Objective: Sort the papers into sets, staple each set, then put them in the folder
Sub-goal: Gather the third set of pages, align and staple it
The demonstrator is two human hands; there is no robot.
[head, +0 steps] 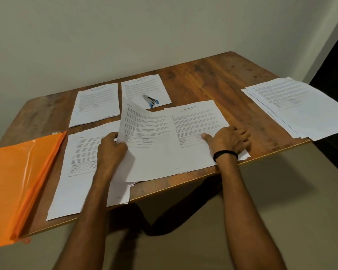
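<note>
My left hand point(111, 149) grips the left edge of a lifted printed sheet point(144, 125), which curls up over the middle pile. My right hand point(229, 140) rests on that middle pile point(195, 121), thumb and fingers spread flat on the top page. Another pile point(80, 166) lies under my left forearm at the front. Two smaller sets lie at the back: one on the left point(96, 104), one point(144, 86) with a blue and grey stapler point(150, 100) on it. An orange plastic folder point(21, 178) lies at the front left, overhanging the table edge.
A fanned stack of sheets point(300, 108) sits at the right edge of the wooden table point(213, 80), partly hanging over it. A plain wall stands behind the table. A dark opening shows at far right.
</note>
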